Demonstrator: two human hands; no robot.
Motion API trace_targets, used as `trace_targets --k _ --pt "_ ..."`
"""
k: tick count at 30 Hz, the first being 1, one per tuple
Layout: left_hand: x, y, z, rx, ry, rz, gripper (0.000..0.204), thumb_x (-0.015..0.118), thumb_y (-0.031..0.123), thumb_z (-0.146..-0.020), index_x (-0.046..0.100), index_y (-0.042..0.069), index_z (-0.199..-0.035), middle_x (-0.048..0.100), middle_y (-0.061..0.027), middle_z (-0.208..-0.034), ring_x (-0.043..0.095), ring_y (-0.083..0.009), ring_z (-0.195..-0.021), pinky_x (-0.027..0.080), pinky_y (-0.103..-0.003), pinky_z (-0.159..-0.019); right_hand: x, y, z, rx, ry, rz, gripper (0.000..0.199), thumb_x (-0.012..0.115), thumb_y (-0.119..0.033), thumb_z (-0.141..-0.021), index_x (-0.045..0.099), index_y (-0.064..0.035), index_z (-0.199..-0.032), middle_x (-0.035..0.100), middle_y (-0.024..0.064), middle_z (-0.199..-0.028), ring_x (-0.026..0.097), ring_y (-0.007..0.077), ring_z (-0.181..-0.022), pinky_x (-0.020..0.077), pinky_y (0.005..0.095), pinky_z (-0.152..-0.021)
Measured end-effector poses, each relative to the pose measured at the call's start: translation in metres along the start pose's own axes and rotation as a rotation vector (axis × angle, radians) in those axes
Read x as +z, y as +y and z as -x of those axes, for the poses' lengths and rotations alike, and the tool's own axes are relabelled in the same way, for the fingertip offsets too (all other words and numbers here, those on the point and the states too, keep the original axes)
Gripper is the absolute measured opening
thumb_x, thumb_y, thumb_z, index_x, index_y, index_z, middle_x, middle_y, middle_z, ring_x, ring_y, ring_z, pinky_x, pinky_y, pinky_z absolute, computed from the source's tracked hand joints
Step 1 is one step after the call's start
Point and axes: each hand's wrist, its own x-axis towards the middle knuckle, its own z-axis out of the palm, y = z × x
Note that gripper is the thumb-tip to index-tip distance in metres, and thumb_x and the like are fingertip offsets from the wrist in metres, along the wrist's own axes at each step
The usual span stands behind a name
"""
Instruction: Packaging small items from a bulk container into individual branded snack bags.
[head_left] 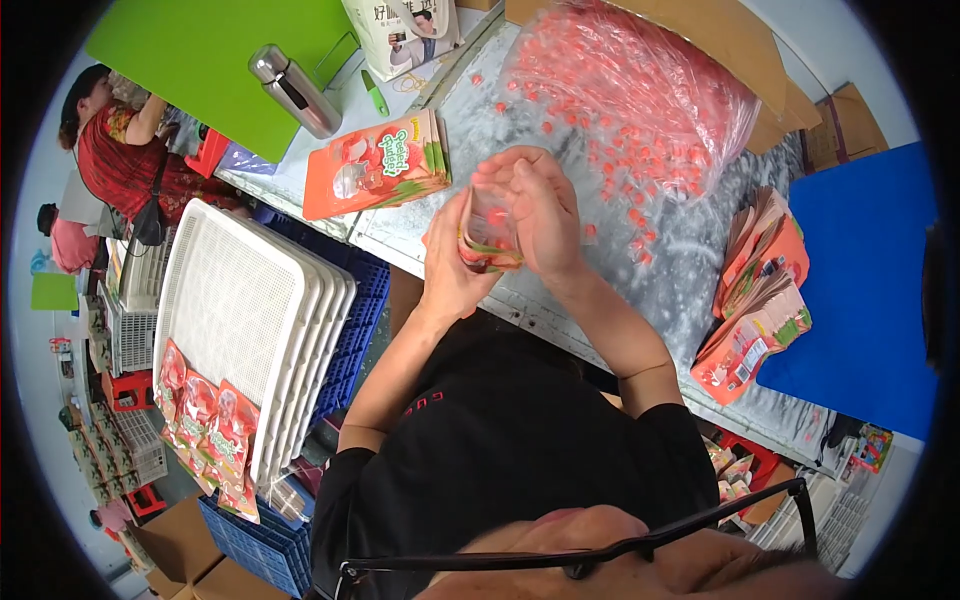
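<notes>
My left hand (452, 262) is wrapped around a red-and-green printed pouch (484, 262), held upright over the table's front edge with its mouth spread. Pinkish-red pieces show faintly inside it. At the pouch's right side, my right hand (550, 212) is cupped with its fingers curled over the mouth; what lies in the palm is hidden. Beyond my left hand lies a stack of flat pouches (372, 170) of the same print. Small red wrapped pieces (637, 218) are scattered to the right of my hands, spilling from a large clear plastic bag (640, 90).
A steel thermos (295, 92), a green-handled cutter (375, 95) and a white carrier bag (405, 35) stand or lie at the back. Fanned pouches (750, 300) sit at right beside a blue board (860, 290). Stacked white trays (235, 290) with pouches stand left. Another person (140, 150) works far left.
</notes>
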Motion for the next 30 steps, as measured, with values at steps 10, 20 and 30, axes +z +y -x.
trace_targets --k 10,20,30 --pt "-0.014 -0.007 0.004 0.064 0.222 -0.034 0.095 0.084 0.009 -0.066 0.029 -0.004 -0.144 0.040 -0.0177 -0.137 0.046 -0.0272 -0.125 0.039 -0.037 -0.106 -0.084 0.046 0.043 -0.458 -0.171 1.410 0.031 0.059 -0.030 -0.091 0.062 -0.0053 -0.110 0.057 0.0132 -0.126 0.052 0.0313 -0.118 0.0369 0.0514 -0.102" --pt "-0.015 0.004 0.014 -0.064 0.126 0.251 0.089 0.086 0.009 -0.063 0.036 -0.003 -0.137 0.048 -0.0138 -0.127 0.050 -0.0248 -0.117 0.040 -0.038 -0.102 -0.201 0.061 0.004 -0.275 0.258 2.059 0.064 0.065 -0.050 -0.083 0.055 -0.0160 -0.135 0.040 0.0133 -0.148 0.028 0.0452 -0.138 0.0189 0.0662 -0.109" --pt "-0.023 -0.006 0.027 -0.144 0.072 0.206 0.096 0.079 -0.003 -0.066 0.025 -0.002 -0.145 0.041 -0.0169 -0.139 0.046 -0.0256 -0.127 0.038 -0.039 -0.108 -0.223 0.096 0.027 -0.229 0.084 1.234 0.050 0.043 -0.038 -0.100 0.049 -0.0097 -0.140 0.051 0.0123 -0.141 0.042 0.0328 -0.133 0.0301 0.0456 -0.112"
